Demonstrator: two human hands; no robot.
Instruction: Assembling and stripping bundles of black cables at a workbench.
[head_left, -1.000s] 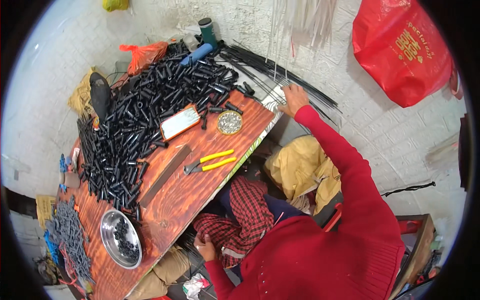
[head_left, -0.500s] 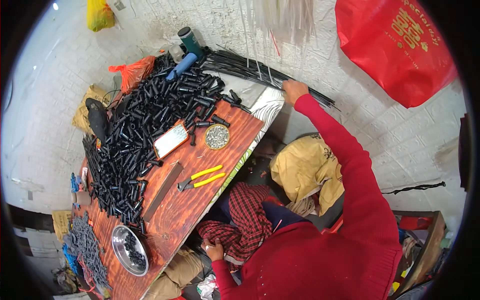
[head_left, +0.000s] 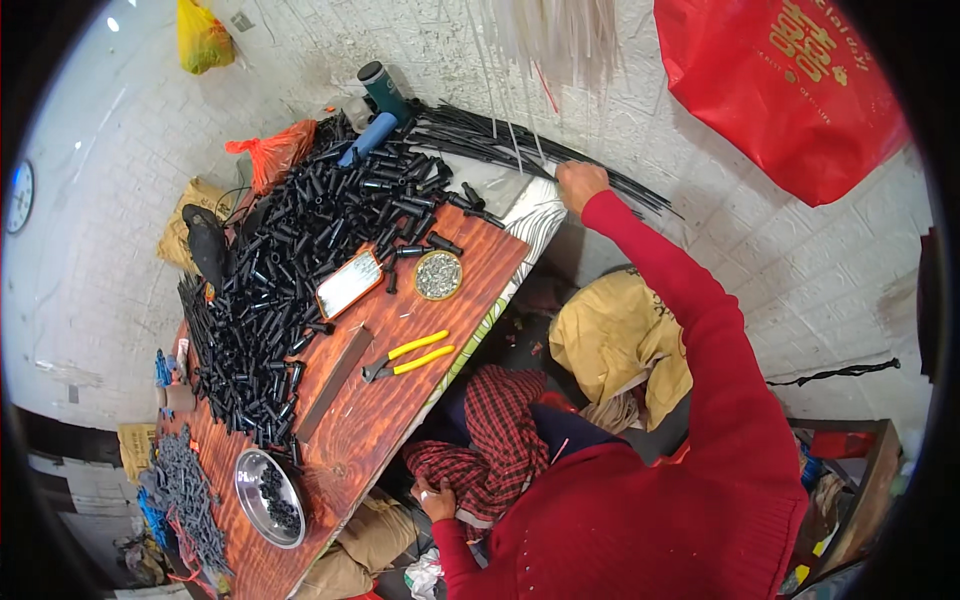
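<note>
My right hand (head_left: 582, 185) reaches to the far table edge, its fingers closed at a bundle of thin black rods (head_left: 628, 186) lying along the wall; the fingertips are partly hidden. Beside my lap, my left hand (head_left: 436, 499) has curled fingers, with a ring on one. It rests against a red-and-black checked cloth (head_left: 500, 420) over my legs; whatever it may hold is hidden. A large heap of short black tubular parts (head_left: 330, 210) covers much of the wooden table (head_left: 425, 325). Yellow-handled cutting pliers (head_left: 410, 357) lie near the table's edge.
On the table are a round tin of small metal pieces (head_left: 438, 274), an orange-rimmed tray (head_left: 349, 284), a wooden bar (head_left: 334, 384) and a steel bowl (head_left: 245, 490) with small black parts. Grey parts (head_left: 185, 490) are heaped left. A red bag (head_left: 790, 100) hangs right.
My right hand has shifted slightly left along the black rods, and a few rod ends have spread apart. My left hand stays at the checked cloth. The whole view has shifted slightly.
</note>
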